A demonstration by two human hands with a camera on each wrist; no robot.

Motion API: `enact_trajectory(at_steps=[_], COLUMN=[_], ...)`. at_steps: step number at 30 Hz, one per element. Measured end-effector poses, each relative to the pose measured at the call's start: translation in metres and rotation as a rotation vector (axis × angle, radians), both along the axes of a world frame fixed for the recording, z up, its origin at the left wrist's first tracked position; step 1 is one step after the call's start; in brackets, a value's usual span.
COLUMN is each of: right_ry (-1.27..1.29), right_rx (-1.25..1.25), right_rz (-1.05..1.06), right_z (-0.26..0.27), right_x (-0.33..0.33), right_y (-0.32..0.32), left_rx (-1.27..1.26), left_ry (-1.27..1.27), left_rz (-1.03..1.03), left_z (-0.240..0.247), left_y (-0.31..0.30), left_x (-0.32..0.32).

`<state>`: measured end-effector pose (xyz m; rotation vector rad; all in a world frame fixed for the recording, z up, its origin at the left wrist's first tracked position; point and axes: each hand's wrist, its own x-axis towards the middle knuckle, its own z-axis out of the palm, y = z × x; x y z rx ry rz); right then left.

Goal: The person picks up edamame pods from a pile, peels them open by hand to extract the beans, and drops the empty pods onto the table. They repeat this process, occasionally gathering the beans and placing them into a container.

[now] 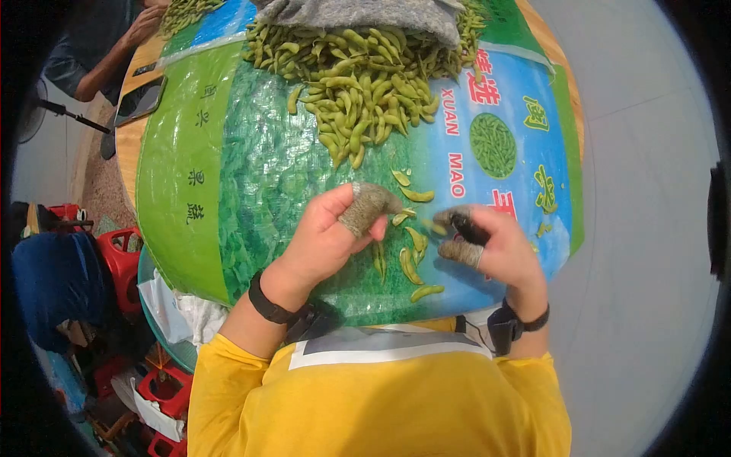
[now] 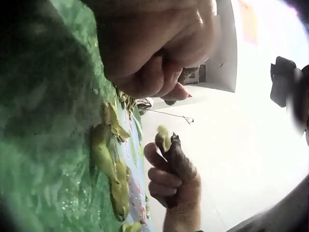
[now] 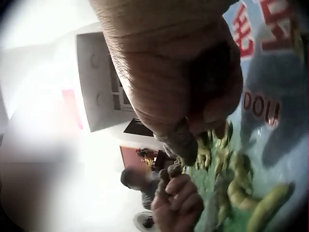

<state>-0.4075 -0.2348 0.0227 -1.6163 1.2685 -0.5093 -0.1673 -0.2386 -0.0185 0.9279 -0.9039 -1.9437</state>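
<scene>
My left hand [image 1: 327, 232], with grey wrapping on thumb and finger, has its fingers curled above the green sheet; nothing shows between the tips in the right wrist view. My right hand [image 1: 499, 247] pinches a small yellow-green bean pod [image 2: 164, 137] between wrapped fingertips. Something dark lies against its palm; what it is cannot be told. Between and below the hands lie several loose pods [image 1: 410, 266], some looking flat or split. Beyond them a large heap of green pods [image 1: 358, 99] spreads from under a grey cloth [image 1: 365, 17].
A phone [image 1: 141, 100] lies at the round table's left edge, near another person's arm [image 1: 106, 68]. More pods [image 1: 183, 14] sit at the far left. Red stools [image 1: 122, 266] and a teal basin [image 1: 179, 346] stand below at the left.
</scene>
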Motion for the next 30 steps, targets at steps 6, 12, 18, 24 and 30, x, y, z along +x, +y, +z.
enact_trajectory(at_steps=[6,12,18,24,30], right_ry=[-0.044,-0.326,-0.544,-0.588,-0.319], right_rx=[0.015,0.271,0.475,0.439,0.174], right_rz=[-0.255,-0.214,-0.247,-0.273,-0.209], right_z=[-0.002,-0.015,-0.019,-0.025,-0.021], right_x=[0.018,0.044,0.05,0.055,0.057], right_y=[0.007,0.0,-0.004,0.0,0.005], left_rx=[-0.106,0.026,0.001,0.15,-0.076], left_ry=[-0.102,0.083,0.128,0.186,-0.045], left_rz=[-0.159,-0.057,-0.094,-0.062,-0.068], left_z=[-0.002,0.0,0.004,-0.002,-0.001], left_y=[0.007,0.006,0.004,0.006,0.006], left_x=[-0.014,-0.013,-0.01,-0.011,-0.019])
